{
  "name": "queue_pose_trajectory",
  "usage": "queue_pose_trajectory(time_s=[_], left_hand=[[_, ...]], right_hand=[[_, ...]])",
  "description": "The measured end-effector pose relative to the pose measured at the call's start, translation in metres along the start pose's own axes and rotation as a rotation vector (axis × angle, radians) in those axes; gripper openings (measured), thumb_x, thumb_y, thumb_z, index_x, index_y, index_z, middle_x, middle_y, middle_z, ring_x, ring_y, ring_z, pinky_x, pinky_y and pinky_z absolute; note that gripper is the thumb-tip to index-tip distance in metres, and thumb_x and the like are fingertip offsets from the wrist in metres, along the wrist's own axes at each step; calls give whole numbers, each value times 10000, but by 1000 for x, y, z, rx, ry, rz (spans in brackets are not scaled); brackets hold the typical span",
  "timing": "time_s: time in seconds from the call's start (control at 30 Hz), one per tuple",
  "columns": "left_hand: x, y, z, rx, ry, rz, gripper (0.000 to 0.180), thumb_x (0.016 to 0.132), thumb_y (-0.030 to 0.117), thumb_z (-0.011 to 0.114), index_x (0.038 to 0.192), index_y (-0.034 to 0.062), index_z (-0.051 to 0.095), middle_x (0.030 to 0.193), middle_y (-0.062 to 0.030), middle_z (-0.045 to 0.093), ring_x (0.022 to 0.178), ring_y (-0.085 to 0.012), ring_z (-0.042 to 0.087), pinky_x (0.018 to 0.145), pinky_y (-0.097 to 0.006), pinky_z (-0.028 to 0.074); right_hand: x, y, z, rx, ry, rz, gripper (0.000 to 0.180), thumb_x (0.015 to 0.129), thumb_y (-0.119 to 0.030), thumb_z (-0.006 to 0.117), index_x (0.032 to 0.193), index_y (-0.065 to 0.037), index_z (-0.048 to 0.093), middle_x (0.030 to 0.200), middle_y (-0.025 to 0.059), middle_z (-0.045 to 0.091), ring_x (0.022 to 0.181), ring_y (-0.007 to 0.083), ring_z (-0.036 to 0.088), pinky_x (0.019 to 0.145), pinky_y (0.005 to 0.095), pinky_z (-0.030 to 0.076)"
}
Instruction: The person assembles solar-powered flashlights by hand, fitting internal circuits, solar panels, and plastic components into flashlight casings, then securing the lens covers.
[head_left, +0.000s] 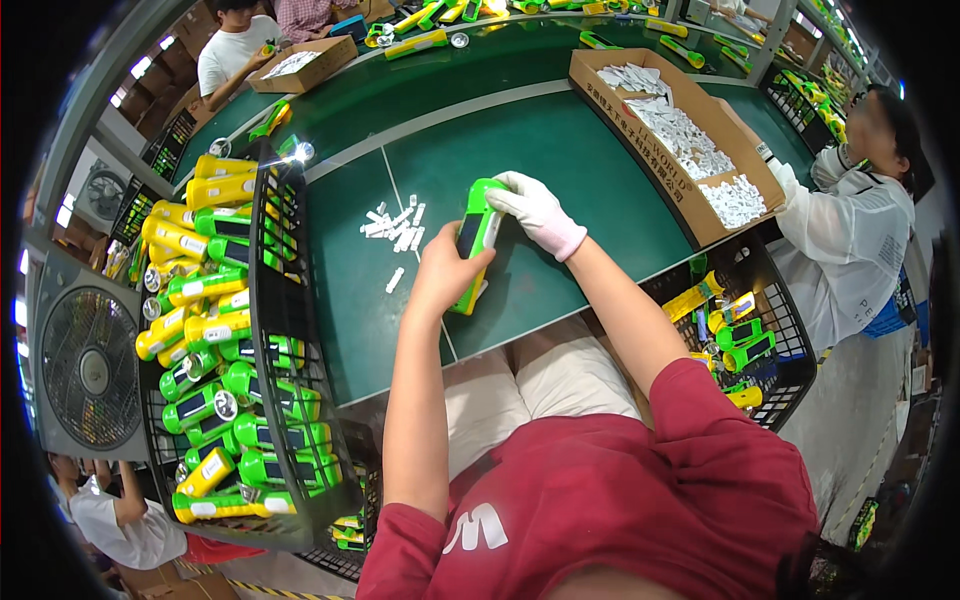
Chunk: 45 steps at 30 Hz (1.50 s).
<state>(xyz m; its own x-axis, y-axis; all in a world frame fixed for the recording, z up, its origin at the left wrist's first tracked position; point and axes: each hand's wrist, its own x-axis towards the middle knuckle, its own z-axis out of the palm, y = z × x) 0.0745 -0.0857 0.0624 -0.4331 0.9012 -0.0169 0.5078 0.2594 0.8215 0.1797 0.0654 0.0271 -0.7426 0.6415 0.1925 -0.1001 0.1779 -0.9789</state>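
A green and yellow flashlight [475,225] with a dark panel on its side is held over the green worktable [590,255]. My bare left hand [443,268] is closed round its lower part. At the upper end, my right hand [538,212], in a white glove, has its fingers closed on the green part. Just left of the flashlight, several small white plastic pieces [405,235] lie loose on the table. One white piece [395,280] lies apart from them, closer to my left wrist.
A black basket [265,330] piled with green and yellow flashlights stands left. At the far right is a cardboard box [640,150] of white pieces; below it, another black basket [785,320]. A person in white [845,230] works at right. Beyond the table runs a green conveyor [480,70].
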Motion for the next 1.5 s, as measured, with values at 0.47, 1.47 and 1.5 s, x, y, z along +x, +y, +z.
queue_pose_trajectory(time_s=[0.47, 1.47, 1.5], left_hand=[[-37, -41, 19, -356, -30, -4, 588, 807, 209, 625, 1259, -96, 405, 1153, -176, 545, 1037, -179, 526, 895, -258, 386], [-20, -10, 27, -694, 146, -29, 468, 851, 225, 563, 1190, -87, 477, 1077, -173, 586, 990, -227, 583, 861, -302, 445], [-22, -6, 28, -857, 142, -53, 416, 886, 213, 518, 1197, -60, 472, 1062, -125, 568, 946, -192, 578, 834, -307, 471]], right_hand=[[-42, -9, 33, 258, 146, -20, 180, 807, -213, 651, 785, -47, 586, 697, 18, 598, 611, 80, 562, 550, 217, 449], [-37, 18, 33, 947, 18, 84, 303, 911, -228, 504, 1156, -52, 480, 953, 56, 561, 833, 135, 554, 741, 289, 479], [-37, 18, 29, 945, 19, 84, 303, 911, -228, 504, 1156, -52, 480, 953, 56, 561, 833, 135, 554, 741, 289, 479]])
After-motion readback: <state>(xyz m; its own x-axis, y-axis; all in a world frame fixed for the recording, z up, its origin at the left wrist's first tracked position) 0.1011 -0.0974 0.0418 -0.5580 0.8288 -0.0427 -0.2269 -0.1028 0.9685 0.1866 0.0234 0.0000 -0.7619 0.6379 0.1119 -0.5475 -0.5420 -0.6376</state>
